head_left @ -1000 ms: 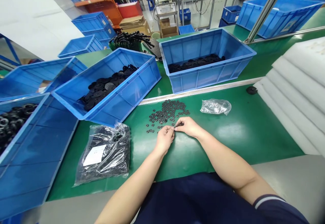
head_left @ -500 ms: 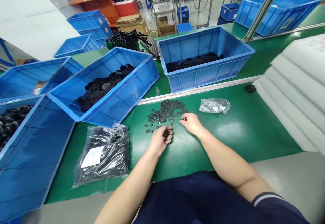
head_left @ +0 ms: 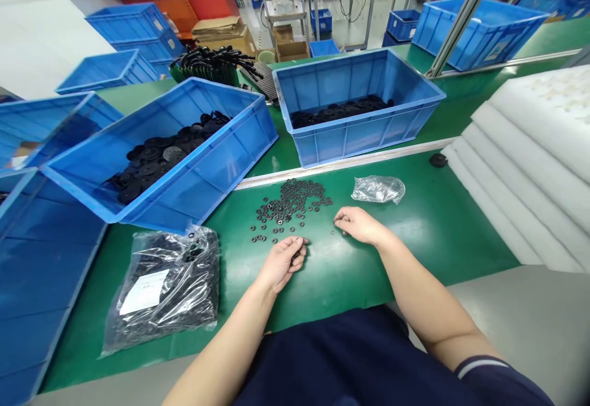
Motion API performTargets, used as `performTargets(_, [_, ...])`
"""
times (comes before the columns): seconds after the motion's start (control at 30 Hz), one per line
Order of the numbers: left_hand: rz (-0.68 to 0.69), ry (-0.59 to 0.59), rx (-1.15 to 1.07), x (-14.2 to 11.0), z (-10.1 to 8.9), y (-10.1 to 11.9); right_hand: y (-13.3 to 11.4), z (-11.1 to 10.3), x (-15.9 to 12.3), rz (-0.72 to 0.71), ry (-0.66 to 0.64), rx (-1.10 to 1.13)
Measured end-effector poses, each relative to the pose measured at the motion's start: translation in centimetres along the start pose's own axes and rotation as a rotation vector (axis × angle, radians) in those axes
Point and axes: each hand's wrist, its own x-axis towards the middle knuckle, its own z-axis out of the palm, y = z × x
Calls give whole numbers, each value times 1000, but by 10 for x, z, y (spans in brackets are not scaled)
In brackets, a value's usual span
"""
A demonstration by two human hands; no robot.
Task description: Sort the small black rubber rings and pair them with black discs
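Note:
A loose scatter of small black washers (head_left: pixel 290 206) lies on the green bench mat (head_left: pixel 391 252), thickest at its far side. My left hand (head_left: pixel 281 263) rests at the near edge of the scatter, fingers curled over the palm. A few washers sat in that palm a moment earlier, and the curled fingers now hide them. My right hand (head_left: pixel 360 225) lies to the right of the scatter, fingertips on the mat beside a few stray washers. Whether those fingertips pinch anything is hidden.
A clear plastic bag of black washers (head_left: pixel 161 289) lies left of my hands, and a crumpled clear bag (head_left: pixel 378 190) lies beyond them. Blue crates of black discs (head_left: pixel 364 139) stand behind a raised bench strip. White foam sheets (head_left: pixel 520 172) are stacked at right.
My left hand has drawn back toward me and curled shut over the washers it held in its palm. My right hand has shifted slightly right. The whole view has swung a little.

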Motion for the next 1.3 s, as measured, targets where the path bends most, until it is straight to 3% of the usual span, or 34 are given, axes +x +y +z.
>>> performTargets(0.2, [26,-11,-36,4,0,-1,-3,17,-19,-74,11,-352])
performTargets(0.33, [23,-5,-54,1,-1,-1,-13,31,-23,-23,-43,-697])
performTargets(0.47, [-14,-14,-96,-2,-3,-2,-18,33,-22,1,-60,-842])
performTargets(0.6, [-23,-10,-132,-2,-1,-3,-31,35,-16,-143,-18,-687])
performTargets(0.77, [3,-32,-157,1,2,-6,-46,54,-13,-372,-33,-394])
performTargets(0.9, [41,-33,-95,4,1,-6,-38,57,-14,-376,24,-265])
performTargets(1.03, [30,39,13,6,5,-3,-28,50,-16,-368,94,-202])
performTargets(1.3, [47,122,104,9,21,-1,-31,57,-18,-332,-1,-383])
